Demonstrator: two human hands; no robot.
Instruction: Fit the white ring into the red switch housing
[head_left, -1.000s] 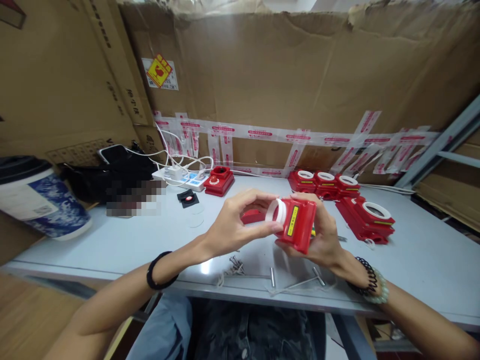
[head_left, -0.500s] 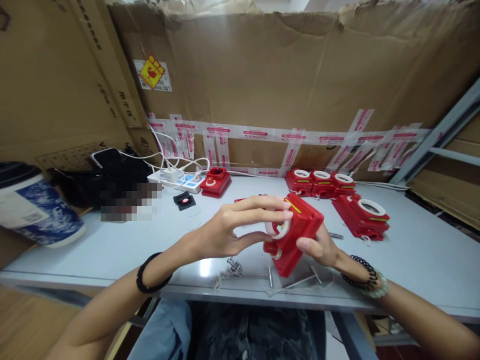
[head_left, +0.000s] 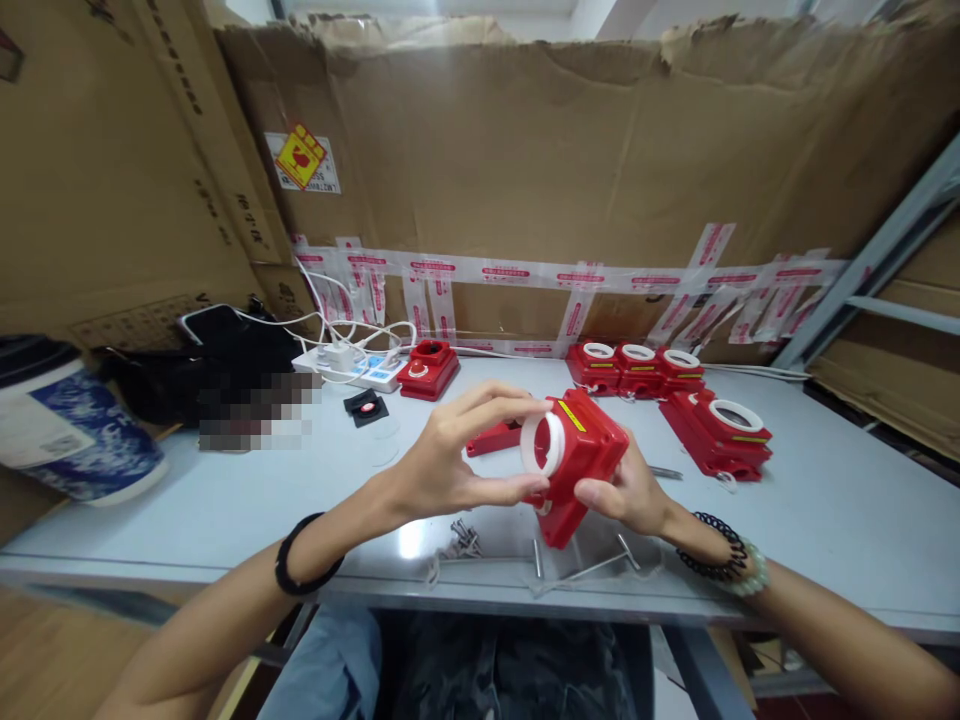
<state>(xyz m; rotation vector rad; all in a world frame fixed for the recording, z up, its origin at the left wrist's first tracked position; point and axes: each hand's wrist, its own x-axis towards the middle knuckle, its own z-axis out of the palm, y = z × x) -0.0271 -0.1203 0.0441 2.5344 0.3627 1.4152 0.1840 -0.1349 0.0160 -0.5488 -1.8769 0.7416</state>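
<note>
Gripping a red, box-shaped plastic housing (head_left: 589, 450) with the right hand (head_left: 637, 490) at four o'clock. Pinching its white, circular plastic ring (head_left: 556, 445) at nine o'clock with the left hand (head_left: 444, 455).

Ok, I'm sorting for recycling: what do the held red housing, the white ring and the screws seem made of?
Red housing: probably glossy plastic or painted metal, given its highlights. White ring: likely smooth plastic, evenly opaque. Screws: likely metal, silvery shine.

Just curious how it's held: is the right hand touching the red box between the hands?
Touching. The head view shows the right hand gripping the red box, thumb lying on its surface.
</note>
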